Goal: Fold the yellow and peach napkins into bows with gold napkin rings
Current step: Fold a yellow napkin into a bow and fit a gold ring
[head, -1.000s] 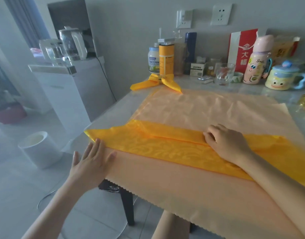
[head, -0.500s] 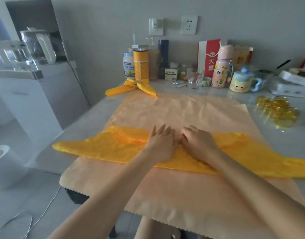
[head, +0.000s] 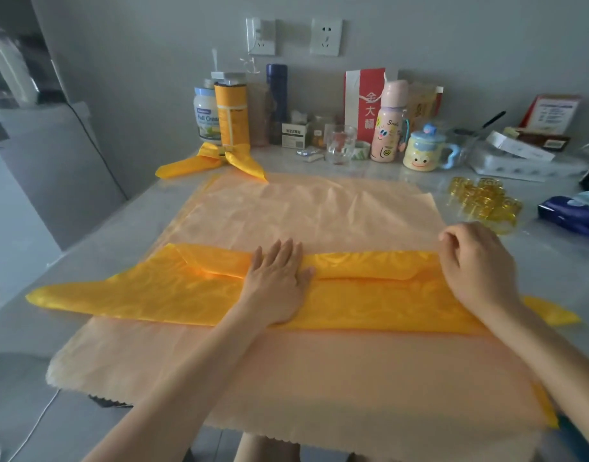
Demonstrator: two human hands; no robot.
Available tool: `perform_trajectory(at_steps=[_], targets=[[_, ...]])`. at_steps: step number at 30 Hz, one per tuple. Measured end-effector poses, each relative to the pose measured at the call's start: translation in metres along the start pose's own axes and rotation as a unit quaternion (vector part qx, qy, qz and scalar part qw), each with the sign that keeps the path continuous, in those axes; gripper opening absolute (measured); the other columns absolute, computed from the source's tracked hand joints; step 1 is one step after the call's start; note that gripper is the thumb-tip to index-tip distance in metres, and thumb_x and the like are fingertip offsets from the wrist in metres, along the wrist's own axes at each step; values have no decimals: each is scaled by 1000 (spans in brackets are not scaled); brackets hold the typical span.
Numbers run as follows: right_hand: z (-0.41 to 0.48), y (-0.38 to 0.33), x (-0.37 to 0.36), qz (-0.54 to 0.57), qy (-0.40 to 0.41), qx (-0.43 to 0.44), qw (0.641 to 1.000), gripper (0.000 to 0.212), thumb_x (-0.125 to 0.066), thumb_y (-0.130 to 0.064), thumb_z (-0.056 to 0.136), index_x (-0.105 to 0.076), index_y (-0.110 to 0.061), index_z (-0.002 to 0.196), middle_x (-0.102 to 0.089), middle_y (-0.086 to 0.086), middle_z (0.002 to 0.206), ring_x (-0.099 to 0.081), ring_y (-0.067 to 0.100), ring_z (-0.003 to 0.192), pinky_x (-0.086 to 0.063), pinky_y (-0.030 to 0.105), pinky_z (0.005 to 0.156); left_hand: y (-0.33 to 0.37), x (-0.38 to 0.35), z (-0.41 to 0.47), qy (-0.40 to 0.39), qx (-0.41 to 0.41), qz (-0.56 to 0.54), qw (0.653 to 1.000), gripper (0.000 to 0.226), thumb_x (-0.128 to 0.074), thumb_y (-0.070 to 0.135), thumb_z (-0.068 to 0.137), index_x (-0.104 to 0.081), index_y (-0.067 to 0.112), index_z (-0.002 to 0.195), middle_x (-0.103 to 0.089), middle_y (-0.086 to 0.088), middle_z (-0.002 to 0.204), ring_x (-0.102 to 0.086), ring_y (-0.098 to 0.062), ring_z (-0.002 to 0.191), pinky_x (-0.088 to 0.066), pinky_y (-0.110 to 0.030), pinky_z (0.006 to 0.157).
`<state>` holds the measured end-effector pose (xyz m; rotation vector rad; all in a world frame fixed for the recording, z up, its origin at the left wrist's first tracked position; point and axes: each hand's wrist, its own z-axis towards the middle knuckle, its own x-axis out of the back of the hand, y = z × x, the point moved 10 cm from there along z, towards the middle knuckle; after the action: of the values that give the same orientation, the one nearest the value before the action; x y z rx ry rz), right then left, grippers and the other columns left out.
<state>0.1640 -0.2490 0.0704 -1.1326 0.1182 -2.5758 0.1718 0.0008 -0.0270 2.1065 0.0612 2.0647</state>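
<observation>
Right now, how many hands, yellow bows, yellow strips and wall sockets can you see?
Hands: 2, the left hand and the right hand
Finished yellow bow: 1
Folded yellow strip: 1
Wall sockets: 2, the left socket and the right socket
Total: 6

Far beyond the left hand [head: 275,281] stood an orange canister [head: 231,111] and a white jar [head: 206,116]; beyond the right hand [head: 476,265], a smiling yellow mug [head: 419,156], with a blue packet [head: 569,216] off to that hand's right.

Glossy yellow cloth napkin [head: 173,291]; matt peach napkin [head: 319,208]; shiny gold rings [head: 483,201]
</observation>
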Motion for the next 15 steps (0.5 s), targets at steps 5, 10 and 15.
perform_trajectory(at_steps=[5, 10, 15], targets=[[10, -100, -88, 62, -271, 135, 951, 36, -47, -30, 97, -56, -13, 127, -54, 8, 131, -46, 28, 123, -34, 38, 101, 3, 1, 1, -9, 0, 4, 1000, 57, -11, 40, 101, 5, 17, 150, 8, 1, 158, 9, -16, 145, 9, -38, 116], [-4, -90, -117, 61, -402, 92, 909, 45, -50, -36, 95, -46, -20, 136, -40, 0, 139, -36, 19, 130, -30, 37, 108, -8, 16, 7, -33, -26, -40, 998, 51, -27, 26, 101, -14, 17, 150, -9, 0, 158, -7, -17, 145, 1, -34, 115], [0, -81, -107, 108, -414, 71, 901, 45, -67, -29, 83, -56, -17, 125, -51, -3, 120, -49, 15, 115, -40, 27, 99, -40, 31, 9, -68, -30, -49, 996, 46, -46, 18, 95, -39, 24, 140, -34, 4, 144, -29, -19, 135, -20, -37, 112]])
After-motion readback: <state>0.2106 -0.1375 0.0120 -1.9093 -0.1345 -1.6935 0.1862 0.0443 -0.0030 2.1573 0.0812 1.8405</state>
